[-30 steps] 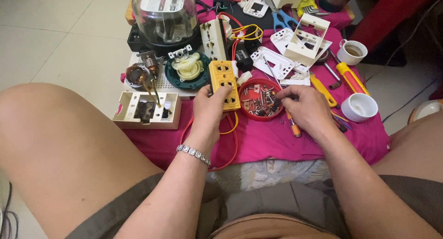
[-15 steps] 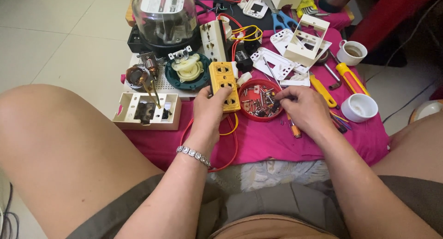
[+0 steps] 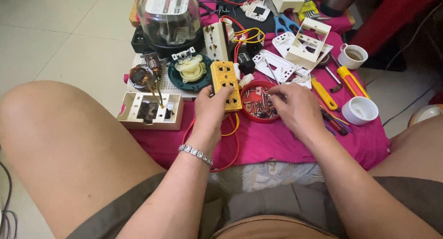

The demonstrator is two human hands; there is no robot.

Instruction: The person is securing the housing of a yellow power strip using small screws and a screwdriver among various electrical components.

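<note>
While the left hand (image 3: 210, 109) is gripping a yellow socket strip (image 3: 226, 85), the right hand (image 3: 295, 107) is picking in a red dish of screws (image 3: 258, 102).

Compared with a second ago, little is changing: the strip is staying upright on the pink cloth (image 3: 286, 142), just beside the dish, fingers closed around its lower end. The right fingertips are keeping pinched together over the screws, hovering at the same spot; whether they are actually holding one, I cannot tell.
</note>
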